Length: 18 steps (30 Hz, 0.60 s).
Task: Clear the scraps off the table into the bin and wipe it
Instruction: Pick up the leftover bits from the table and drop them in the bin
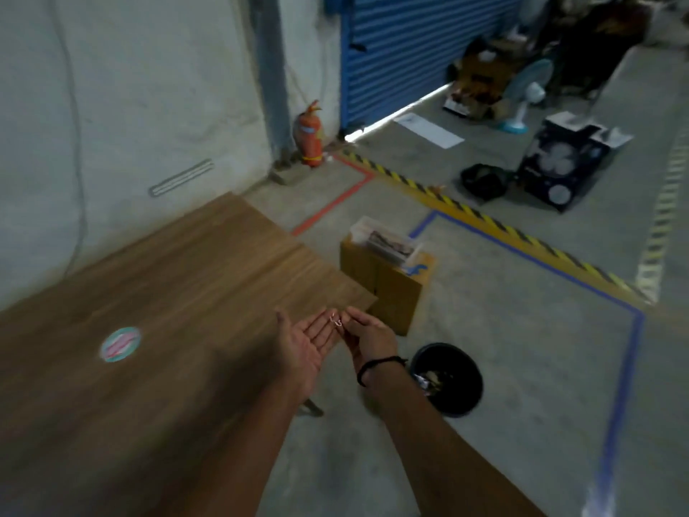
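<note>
Table [186,278] with wood-grain top, possibly a sticker [120,344], concrete floor [522,348], blue shutter [402,50]

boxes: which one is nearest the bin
The brown cardboard box by the table corner; the dark printed box lies beyond the striped tape.

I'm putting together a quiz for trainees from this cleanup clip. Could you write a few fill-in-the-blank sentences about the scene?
1. The left hand is held with its palm facing ____.
2. The bin on the floor is coloured ____.
3. A round sticker lies on the wooden ____.
4. The right hand has a dark band round its ____.

Missing words: up; black; table; wrist.
</note>
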Available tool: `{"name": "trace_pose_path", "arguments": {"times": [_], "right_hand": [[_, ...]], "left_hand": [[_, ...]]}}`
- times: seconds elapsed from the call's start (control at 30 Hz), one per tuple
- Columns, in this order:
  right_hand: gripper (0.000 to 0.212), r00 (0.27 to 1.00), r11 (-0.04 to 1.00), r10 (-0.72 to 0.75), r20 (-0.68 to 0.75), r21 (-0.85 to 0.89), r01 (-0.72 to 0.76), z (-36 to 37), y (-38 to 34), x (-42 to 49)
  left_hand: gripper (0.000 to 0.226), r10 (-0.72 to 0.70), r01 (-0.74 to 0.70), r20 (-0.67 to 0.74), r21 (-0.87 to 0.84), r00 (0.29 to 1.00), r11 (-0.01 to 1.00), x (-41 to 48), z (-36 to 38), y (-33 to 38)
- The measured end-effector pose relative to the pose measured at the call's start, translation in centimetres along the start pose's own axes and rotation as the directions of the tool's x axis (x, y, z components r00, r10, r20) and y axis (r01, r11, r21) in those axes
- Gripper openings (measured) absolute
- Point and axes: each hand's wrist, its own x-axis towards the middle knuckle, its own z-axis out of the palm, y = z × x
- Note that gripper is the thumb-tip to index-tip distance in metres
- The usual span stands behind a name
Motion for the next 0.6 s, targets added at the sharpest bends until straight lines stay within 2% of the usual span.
{"name": "trace_pose_path", "arguments": {"times": [0.2,0.33,0.47,0.6], "right_hand": [[0.020,0.992,0.995,-0.048,-0.114,0.087,0.059,-11.1,-10.0,5.5],[0.019,0.974,0.987,-0.089,-0.207,0.110,0.113,-18.5,-14.5,10.9],[0.020,0.956,0.986,-0.112,-0.273,0.087,0.140,-25.2,-15.0,16.8],[0.020,0.935,0.990,-0.095,-0.342,0.062,0.124,-32.3,-11.7,23.2]], "left_hand": [[0.082,-0.109,0.109,0.038,0.012,0.993,0.994,5.6,10.9,-10.9],[0.081,-0.177,0.171,0.083,0.065,0.981,0.983,11.1,15.3,-18.5],[0.082,-0.250,0.239,0.097,0.112,0.963,0.965,17.4,15.7,-25.9],[0.083,-0.320,0.304,0.073,0.166,0.945,0.938,23.5,12.6,-33.7]]}}
